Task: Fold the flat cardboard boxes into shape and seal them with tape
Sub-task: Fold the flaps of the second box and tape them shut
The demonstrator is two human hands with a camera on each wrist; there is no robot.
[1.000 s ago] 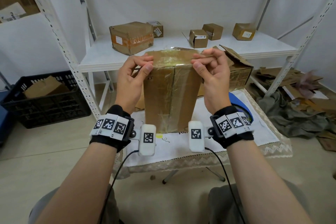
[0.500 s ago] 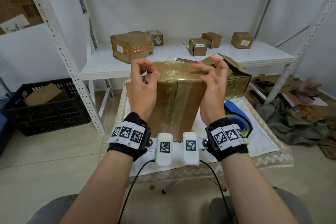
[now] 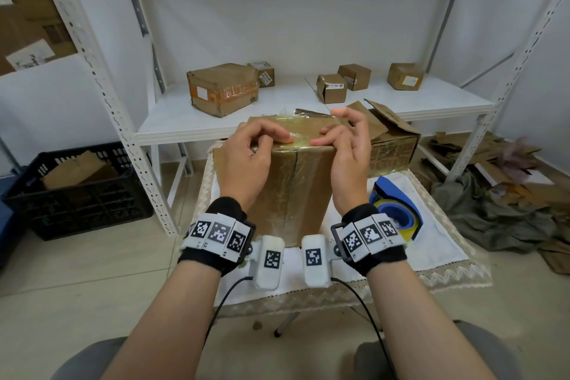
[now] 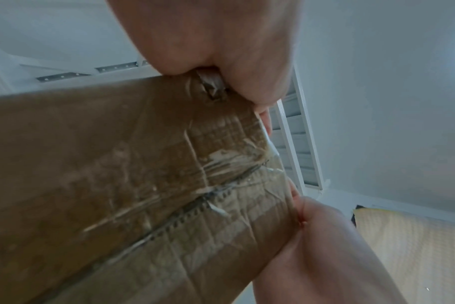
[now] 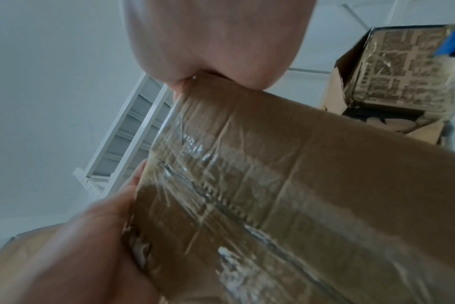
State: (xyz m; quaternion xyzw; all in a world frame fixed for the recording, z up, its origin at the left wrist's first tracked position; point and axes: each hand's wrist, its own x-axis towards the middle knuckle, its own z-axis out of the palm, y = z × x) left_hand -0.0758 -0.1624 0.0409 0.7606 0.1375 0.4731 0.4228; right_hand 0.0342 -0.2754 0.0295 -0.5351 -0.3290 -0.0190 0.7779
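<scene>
Cardboard box [image 3: 287,191] — taped, upright on table [image 3: 438,244] — both hands' fingertips on top.

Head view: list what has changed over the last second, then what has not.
Both hands let go of their pinch at the cardboard box's top corners. The left hand and right hand have moved inward, and their fingers now lie on the clear tape across the top edge. The box looks tipped lower and closer to the person. The blue tape dispenser and the shelf boxes stayed put.
</scene>
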